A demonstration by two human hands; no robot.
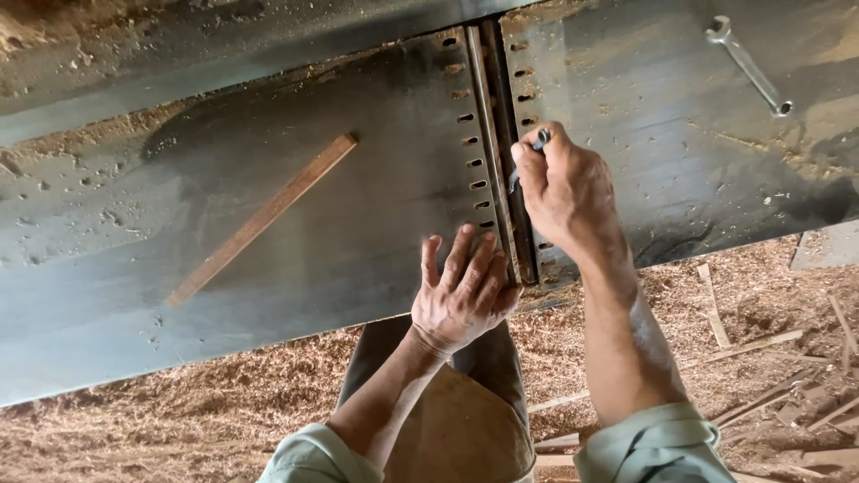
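My left hand [463,291] lies flat with fingers spread on the dark steel machine table [340,241], right beside the slot that holds the cutter block [503,134]. My right hand [565,183] is closed around a small metal tool [539,140] whose tip sits at the cutter slot, between two rows of slotted holes. The tool's working end is hidden by my fingers.
A thin wooden strip [264,217] lies diagonally on the left part of the table. A steel wrench [748,65] rests on the table at the upper right. Sawdust [206,411] and wood offcuts [761,358] cover the floor below the table edge.
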